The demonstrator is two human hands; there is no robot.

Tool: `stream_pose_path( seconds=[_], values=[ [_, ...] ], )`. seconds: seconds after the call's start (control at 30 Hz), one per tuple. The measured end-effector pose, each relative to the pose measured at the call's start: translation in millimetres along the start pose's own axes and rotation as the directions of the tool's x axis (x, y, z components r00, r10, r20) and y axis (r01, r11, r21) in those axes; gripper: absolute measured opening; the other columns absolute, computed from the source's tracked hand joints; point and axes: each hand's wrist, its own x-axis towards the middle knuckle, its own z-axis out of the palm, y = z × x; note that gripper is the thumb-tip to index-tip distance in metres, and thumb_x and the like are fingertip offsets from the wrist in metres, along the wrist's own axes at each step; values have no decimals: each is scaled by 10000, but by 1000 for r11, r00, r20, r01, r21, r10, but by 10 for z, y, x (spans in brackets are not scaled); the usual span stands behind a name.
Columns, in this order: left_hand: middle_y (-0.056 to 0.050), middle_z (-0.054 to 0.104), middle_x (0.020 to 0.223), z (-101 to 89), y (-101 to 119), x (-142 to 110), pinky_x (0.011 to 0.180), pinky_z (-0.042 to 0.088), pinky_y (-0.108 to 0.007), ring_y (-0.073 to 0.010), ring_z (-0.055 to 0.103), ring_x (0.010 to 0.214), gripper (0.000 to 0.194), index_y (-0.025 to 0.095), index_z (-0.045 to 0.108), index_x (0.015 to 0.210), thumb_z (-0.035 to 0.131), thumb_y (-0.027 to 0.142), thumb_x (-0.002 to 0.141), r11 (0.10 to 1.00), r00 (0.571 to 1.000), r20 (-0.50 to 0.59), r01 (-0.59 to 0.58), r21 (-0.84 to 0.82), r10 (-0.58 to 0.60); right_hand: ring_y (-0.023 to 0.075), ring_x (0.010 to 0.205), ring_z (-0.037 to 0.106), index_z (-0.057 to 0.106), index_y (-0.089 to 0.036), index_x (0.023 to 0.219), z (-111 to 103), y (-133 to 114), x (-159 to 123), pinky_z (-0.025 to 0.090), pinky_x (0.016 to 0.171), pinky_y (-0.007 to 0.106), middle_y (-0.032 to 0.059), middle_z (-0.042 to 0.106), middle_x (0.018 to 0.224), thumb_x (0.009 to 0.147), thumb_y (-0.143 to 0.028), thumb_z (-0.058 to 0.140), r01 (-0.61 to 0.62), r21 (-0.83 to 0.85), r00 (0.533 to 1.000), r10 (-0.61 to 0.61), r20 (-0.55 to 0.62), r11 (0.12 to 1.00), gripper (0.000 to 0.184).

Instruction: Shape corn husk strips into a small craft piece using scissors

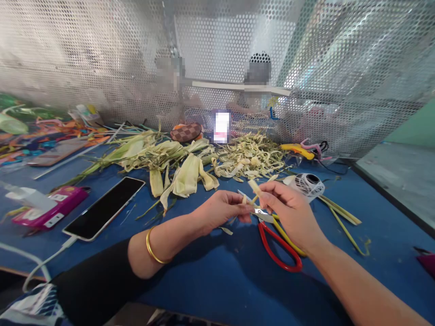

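My right hand [287, 206] is closed in a pinch on a pale corn husk strip [254, 186], whose end sticks up past the fingertips. Close beside it, my left hand [226, 209] pinches the same pale husk material; a small tip shows above its fingers. Whether both hands hold one piece or two, I cannot tell. Scissors [280, 251] with one red and one yellow handle lie partly under the right hand, blades slightly apart. Beyond the hands are wide dried corn husks [187, 175] and a heap of thin shredded husk strips [251, 156].
At left lie a black-screened phone [105, 208] on a cable and a magenta power strip [56, 206]. To the right are a white netted roll [308, 185], loose stalks [343, 217] and a yellow-handled tool [297, 150]. A perforated metal screen [217, 50] borders the blue table [210, 280], with people behind it.
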Motion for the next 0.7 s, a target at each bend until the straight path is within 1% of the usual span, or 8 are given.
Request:
stream_pose_path(
  seconds=[0.1, 0.17, 0.23, 0.37, 0.5, 0.7],
  values=[
    [-11, 651, 642, -4, -28, 8, 561, 337, -224, -76, 470, 547, 286, 152, 666, 654, 682, 430, 718, 1000, 1000, -5, 6, 6, -6, 121, 570, 472, 589, -201, 730, -15, -25, -11, 373, 530, 242, -24, 532, 622, 852, -310, 532, 28, -167, 999, -23, 35, 986, 173],
    [-14, 655, 645, -4, -43, 15, 596, 360, -229, -86, 498, 569, 295, 153, 670, 663, 686, 444, 711, 999, 1000, -5, 5, -32, -6, 125, 611, 475, 562, -197, 697, -23, -25, -17, 371, 545, 243, -13, 533, 669, 854, -289, 515, 69, -218, 997, -58, 59, 973, 188],
    [-20, 658, 643, -3, -47, 18, 649, 390, -237, -98, 532, 602, 314, 152, 667, 649, 701, 461, 695, 998, 1000, -13, 6, -64, -6, 127, 628, 471, 545, -195, 687, -27, -18, -18, 365, 546, 244, -6, 530, 696, 850, -264, 501, 79, -240, 995, -60, 83, 968, 183],
    [-30, 663, 648, -3, -33, 16, 702, 417, -250, -107, 553, 623, 347, 148, 669, 630, 711, 489, 674, 997, 1000, -5, -5, -80, 4, 130, 616, 454, 522, -197, 660, -28, -11, -8, 351, 539, 250, -8, 512, 666, 836, -244, 492, 60, -285, 993, -30, 111, 957, 184],
    [-32, 672, 661, -9, -28, 15, 705, 430, -249, -108, 556, 627, 342, 148, 676, 637, 721, 486, 659, 997, 1000, 6, 8, -74, -7, 137, 620, 456, 525, -198, 660, -36, -10, 2, 355, 544, 260, -1, 514, 664, 842, -260, 491, 74, -305, 992, -37, 124, 949, 195],
    [-24, 672, 644, 5, -25, 9, 671, 444, -238, -103, 557, 604, 301, 145, 704, 693, 767, 429, 617, 993, 999, 11, 50, -107, -49, 146, 645, 493, 532, -203, 671, -31, 12, -12, 374, 556, 268, 15, 542, 697, 859, -252, 488, 142, -333, 980, -84, 182, 932, 200]
  ],
)
